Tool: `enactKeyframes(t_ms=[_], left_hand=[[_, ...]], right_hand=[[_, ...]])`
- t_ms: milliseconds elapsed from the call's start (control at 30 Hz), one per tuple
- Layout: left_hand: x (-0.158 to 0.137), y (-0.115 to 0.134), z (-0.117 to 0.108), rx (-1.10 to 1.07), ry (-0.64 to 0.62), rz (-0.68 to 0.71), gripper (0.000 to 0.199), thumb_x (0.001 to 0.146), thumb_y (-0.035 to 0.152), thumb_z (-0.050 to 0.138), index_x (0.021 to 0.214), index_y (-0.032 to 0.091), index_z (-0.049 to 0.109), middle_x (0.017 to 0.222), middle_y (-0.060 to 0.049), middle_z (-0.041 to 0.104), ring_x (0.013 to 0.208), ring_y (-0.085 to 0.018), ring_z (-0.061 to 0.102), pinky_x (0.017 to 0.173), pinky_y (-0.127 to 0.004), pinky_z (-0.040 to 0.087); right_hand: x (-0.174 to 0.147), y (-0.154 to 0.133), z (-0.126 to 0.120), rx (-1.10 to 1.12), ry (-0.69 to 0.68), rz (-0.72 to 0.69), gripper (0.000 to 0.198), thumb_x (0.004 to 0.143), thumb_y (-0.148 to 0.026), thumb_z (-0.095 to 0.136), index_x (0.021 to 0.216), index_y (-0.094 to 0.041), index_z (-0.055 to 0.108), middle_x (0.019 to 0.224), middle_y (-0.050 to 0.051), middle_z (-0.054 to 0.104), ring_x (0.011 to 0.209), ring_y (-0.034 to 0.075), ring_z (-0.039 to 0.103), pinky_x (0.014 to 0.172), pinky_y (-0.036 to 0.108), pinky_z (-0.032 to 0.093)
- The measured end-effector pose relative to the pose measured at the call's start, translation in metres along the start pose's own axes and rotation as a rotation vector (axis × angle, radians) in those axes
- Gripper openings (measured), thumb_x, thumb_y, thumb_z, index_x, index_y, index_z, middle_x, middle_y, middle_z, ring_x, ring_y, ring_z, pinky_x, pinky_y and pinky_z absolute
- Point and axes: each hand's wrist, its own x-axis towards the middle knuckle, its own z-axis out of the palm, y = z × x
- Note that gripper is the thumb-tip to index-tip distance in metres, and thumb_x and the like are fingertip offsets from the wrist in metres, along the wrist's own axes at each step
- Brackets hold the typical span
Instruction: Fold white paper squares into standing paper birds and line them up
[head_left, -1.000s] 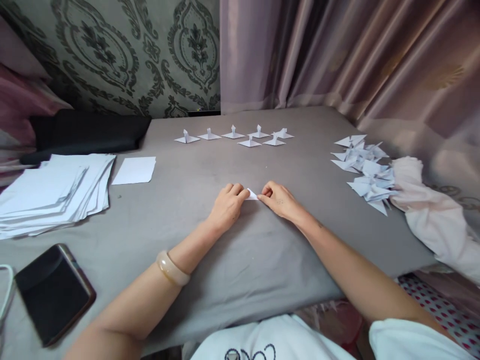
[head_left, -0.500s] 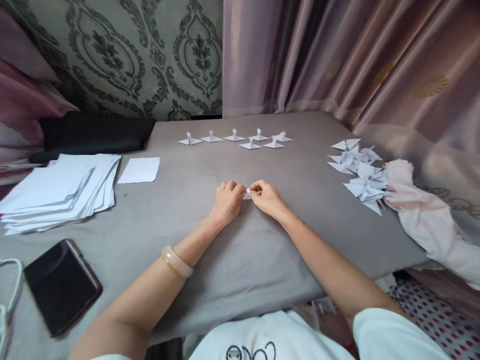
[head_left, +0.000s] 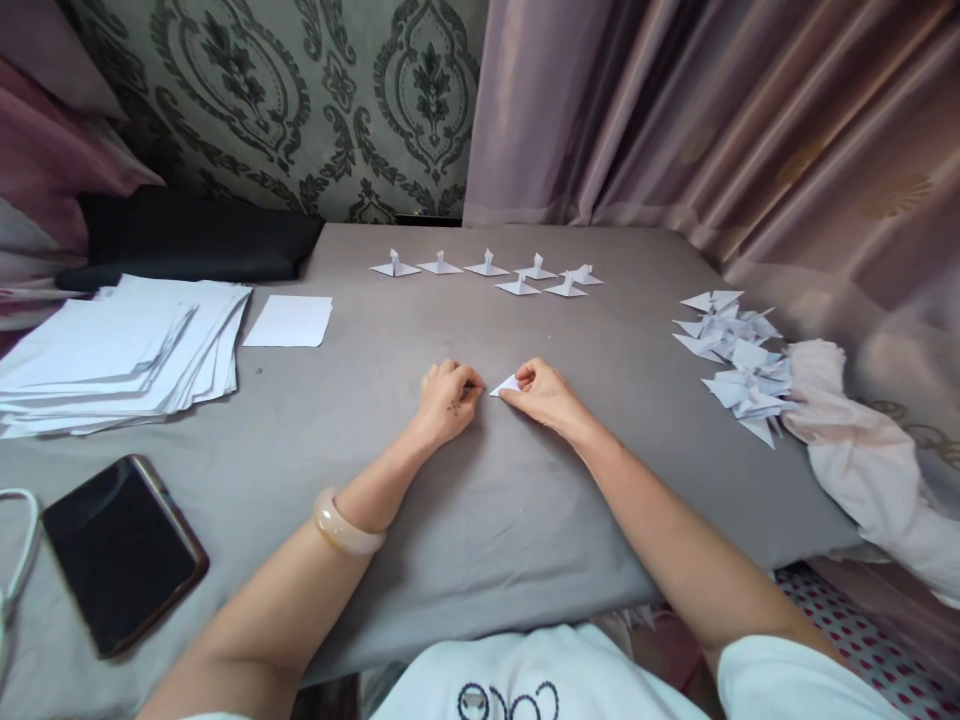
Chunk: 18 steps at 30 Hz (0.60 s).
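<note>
My right hand pinches a small folded piece of white paper between thumb and fingers. A pointed white tip of it shows to the left of those fingers, low over the grey cloth; my hand hides the rest. Just left of the paper, with a narrow gap between, is my left hand. Its thumb and fingertips are pressed together, and I see nothing in them. Further back, several folded paper figures with flat wings and upright middles stand in two rows.
Stacked white paper lies at left beside a square sheet. A dark phone or tablet and a white cable are nearer. Folded paper cranes are heaped at right by a pale cloth. Black fabric lies at back left.
My left hand has come off the folded paper and moved slightly left. More of the paper's pointed tip now shows in my right hand. The view has shifted a little.
</note>
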Motion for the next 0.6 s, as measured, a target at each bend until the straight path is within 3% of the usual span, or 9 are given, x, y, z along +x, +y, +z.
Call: enactKeyframes(t_ms=[300,433,600], left_hand=[[0.000,0.006,-0.003,-0.016,-0.024,-0.031,0.015,0.082,0.020,0.054,0.084,0.021,0.068,0.093,-0.007,0.061,0.093,-0.024,0.051,0.088,-0.041,0.038],[-0.001,0.009,-0.004,-0.022,-0.057,-0.012,0.014,0.083,0.029,0.058,0.086,0.023,0.070,0.096,-0.006,0.063,0.097,-0.026,0.051,0.089,-0.043,0.036],[0.000,0.010,0.001,0.009,0.001,-0.023,0.015,0.084,0.035,0.062,0.083,0.024,0.072,0.093,-0.006,0.065,0.095,-0.026,0.053,0.084,-0.041,0.036]], right_hand=[[0.005,-0.016,-0.002,-0.202,-0.048,0.073,0.039,0.062,-0.047,0.074,0.083,-0.022,0.051,0.085,0.004,0.062,0.077,0.018,0.060,0.062,0.027,0.042],[0.005,-0.019,-0.006,-0.201,-0.098,0.062,0.036,0.063,-0.041,0.074,0.082,-0.021,0.051,0.088,0.005,0.063,0.081,0.019,0.060,0.065,0.028,0.042],[0.006,-0.015,-0.017,-0.078,-0.204,0.033,0.026,0.069,-0.025,0.071,0.088,-0.020,0.054,0.089,0.003,0.066,0.074,0.013,0.061,0.063,0.023,0.045]])
